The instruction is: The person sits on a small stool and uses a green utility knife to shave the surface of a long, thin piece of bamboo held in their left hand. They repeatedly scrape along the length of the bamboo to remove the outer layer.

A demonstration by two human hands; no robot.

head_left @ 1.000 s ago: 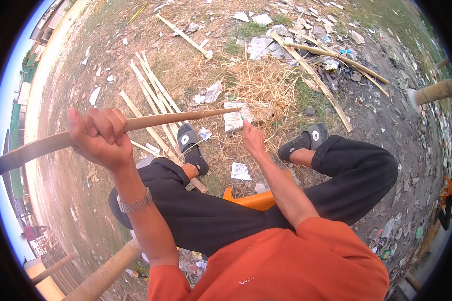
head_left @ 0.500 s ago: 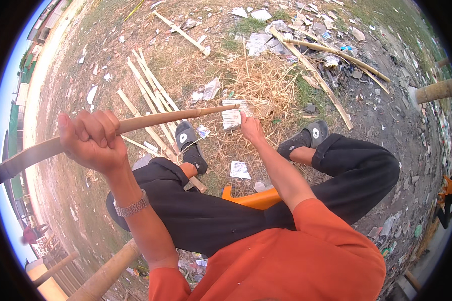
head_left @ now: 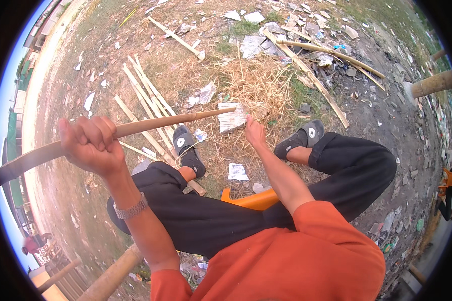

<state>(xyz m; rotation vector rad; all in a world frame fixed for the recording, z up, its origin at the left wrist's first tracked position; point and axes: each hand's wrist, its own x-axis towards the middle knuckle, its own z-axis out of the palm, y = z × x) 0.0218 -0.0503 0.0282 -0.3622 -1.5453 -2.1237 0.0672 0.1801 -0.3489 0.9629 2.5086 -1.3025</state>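
My left hand point(head_left: 93, 144) is wrapped in a fist around a long bamboo strip point(head_left: 160, 122), held up off the ground. The strip runs from the far left to a narrow tip above a pale, rough block point(head_left: 232, 119) on the ground. Just right of that block is my right hand point(head_left: 255, 132), its fingers curled and thumb side up. Whether it holds something small cannot be made out. A gap lies between it and the strip's tip. Cut straw-like shavings point(head_left: 266, 83) lie beyond the block.
Several split bamboo strips point(head_left: 148, 93) lie left of my sandalled feet; more bamboo pieces point(head_left: 311, 78) rest among broken tiles at the far right. An orange seat point(head_left: 253, 199) is beneath me. Bamboo poles point(head_left: 434, 84) stand at the right and lower left.
My right hand has moved slightly right and away from the strip's tip. The left hand still grips the strip, almost unmoved. The whole view has shifted a little.
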